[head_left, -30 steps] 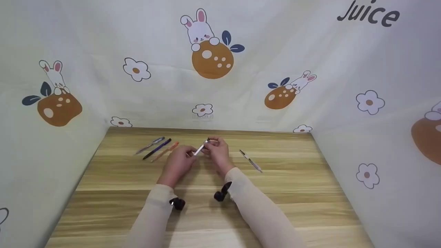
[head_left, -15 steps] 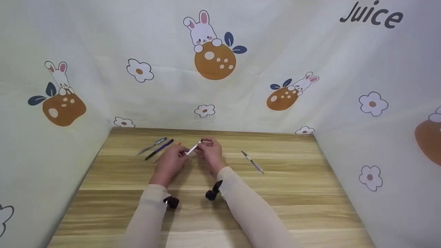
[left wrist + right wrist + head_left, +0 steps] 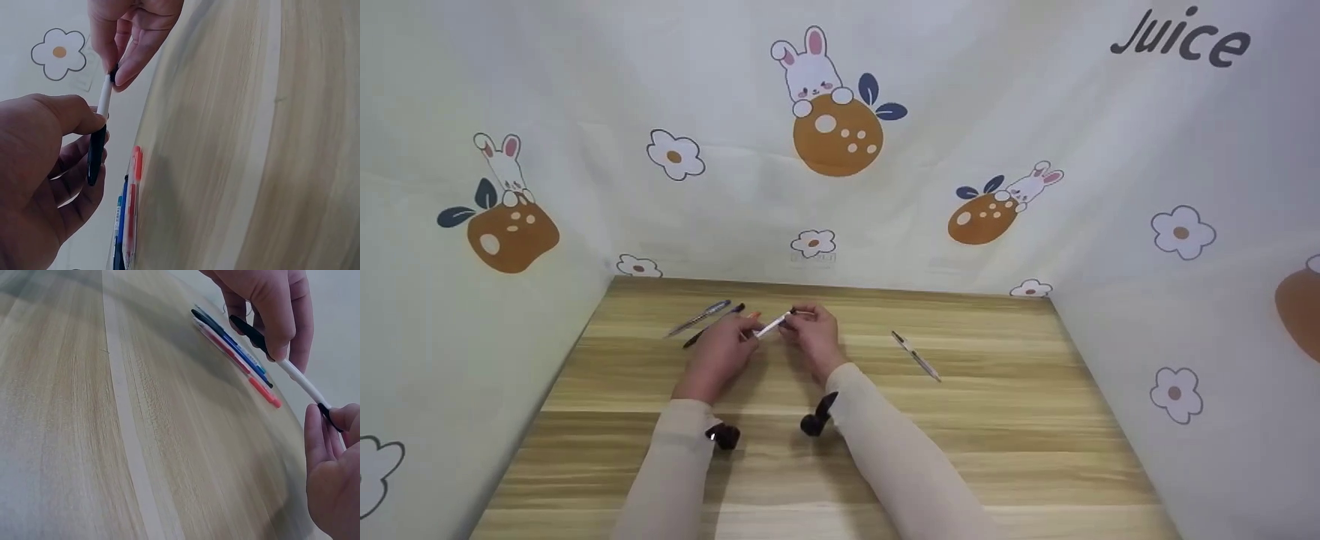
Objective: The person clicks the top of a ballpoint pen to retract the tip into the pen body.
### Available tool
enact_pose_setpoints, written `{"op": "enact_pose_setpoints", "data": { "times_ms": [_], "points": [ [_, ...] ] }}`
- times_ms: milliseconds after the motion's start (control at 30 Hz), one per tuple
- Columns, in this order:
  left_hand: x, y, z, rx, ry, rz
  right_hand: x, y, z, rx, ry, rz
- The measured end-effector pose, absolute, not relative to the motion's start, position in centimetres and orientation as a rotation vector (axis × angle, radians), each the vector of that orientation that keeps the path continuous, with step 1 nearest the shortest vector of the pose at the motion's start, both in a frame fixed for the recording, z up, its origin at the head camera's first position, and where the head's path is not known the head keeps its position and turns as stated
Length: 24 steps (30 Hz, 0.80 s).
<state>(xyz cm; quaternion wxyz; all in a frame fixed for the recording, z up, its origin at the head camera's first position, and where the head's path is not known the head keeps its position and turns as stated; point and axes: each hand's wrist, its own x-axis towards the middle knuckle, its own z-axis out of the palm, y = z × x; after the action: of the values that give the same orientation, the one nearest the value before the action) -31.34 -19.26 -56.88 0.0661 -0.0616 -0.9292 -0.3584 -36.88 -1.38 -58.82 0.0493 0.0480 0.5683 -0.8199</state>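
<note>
Between my two hands a white pen with black ends (image 3: 772, 325) is held up above the table. My left hand (image 3: 718, 352) pinches its long black grip end, with the thumb near the white barrel in the left wrist view. The thumb and fingers of my right hand (image 3: 814, 334) pinch the small black part at the other end (image 3: 326, 415). Beneath and beside the left hand lie an orange pen (image 3: 133, 194), a dark blue pen (image 3: 230, 343) and a clear pen with a blue end (image 3: 701, 316); the left hand partly hides them in the head view.
Alone on the right side of the wooden table (image 3: 1005, 435) lies a clear pen with a dark end (image 3: 916, 356). Printed cloth walls (image 3: 720, 210) rise along the table's back and sides. A small black camera sits on each wrist.
Both hands have shifted left with the white pen, which is now tilted nearer to level. The left hand covers more of the orange and dark blue pens. The head view has shifted slightly.
</note>
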Motion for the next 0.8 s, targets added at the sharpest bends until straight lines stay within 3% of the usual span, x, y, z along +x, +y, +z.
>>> {"op": "enact_pose_setpoints", "data": {
  "times_ms": [800],
  "points": [
    [-31.9, -20.0, -58.4, -0.13, -2.9, -0.869, -37.3, -2.4, -59.5, 0.144, 1.816, -2.318]
  ]
}}
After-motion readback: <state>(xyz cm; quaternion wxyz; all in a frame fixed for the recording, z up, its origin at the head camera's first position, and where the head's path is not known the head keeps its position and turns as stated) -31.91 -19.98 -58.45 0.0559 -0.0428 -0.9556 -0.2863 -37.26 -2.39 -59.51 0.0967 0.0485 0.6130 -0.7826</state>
